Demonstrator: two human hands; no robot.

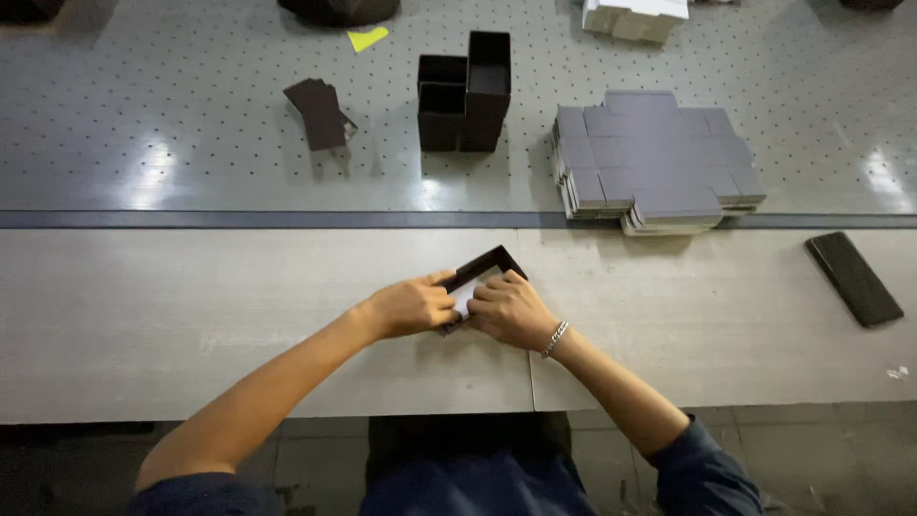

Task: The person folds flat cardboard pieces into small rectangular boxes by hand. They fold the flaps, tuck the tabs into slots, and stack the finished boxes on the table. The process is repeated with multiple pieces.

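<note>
Left hand (413,306) and right hand (511,311) together at the near middle of the pale counter (191,315), both closed on a small dark box piece (487,265) with a light inside face. Left grip narrow, thumb and fingers pinched on the piece's near-left edge; right grip folded over its lower right side, fingers curled down onto it. Dark corner of the piece jutting out past the fingertips, away from the body, lower part hidden under both hands. Silver bracelet (555,337) on the right wrist. Farther back, beyond a dark strip (239,219) across the width, a grey perforated surface (143,115). On it, straight ahead, a cluster of upright open dark boxes (465,91), touching one another. To their left, well apart, a small fanned stack of dark flat cards (319,113). To the right, a thick stack of grey die-cut flat blanks (654,162), its near edge overhanging the strip. A yellow scrap (367,37) near the far edge, a stack of white pieces (635,17) at the far right. At the right on the pale counter, well away from the hands, a flat black slab (853,278) lying at an angle.
</note>
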